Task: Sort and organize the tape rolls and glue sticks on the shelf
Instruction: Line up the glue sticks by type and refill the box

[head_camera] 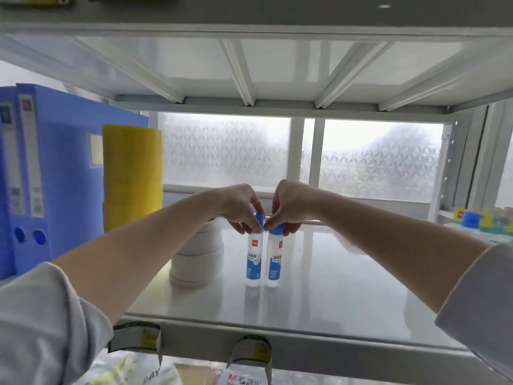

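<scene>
Two glue sticks with blue caps and blue-and-white labels stand upright side by side on the white shelf (333,287). My left hand (241,207) pinches the cap of the left glue stick (254,259). My right hand (288,207) pinches the cap of the right glue stick (274,259). Just left of them stands a stack of white tape rolls (198,259), partly hidden behind my left forearm. A tall stack of yellow tape rolls (132,176) stands further left and back.
Blue file boxes (36,173) fill the shelf's left end. A frosted window (374,159) lies behind the shelf. The upper shelf (249,70) hangs close overhead. Colourful items (472,218) sit on a neighbouring shelf at right. Label holders (249,348) hang from the front edge.
</scene>
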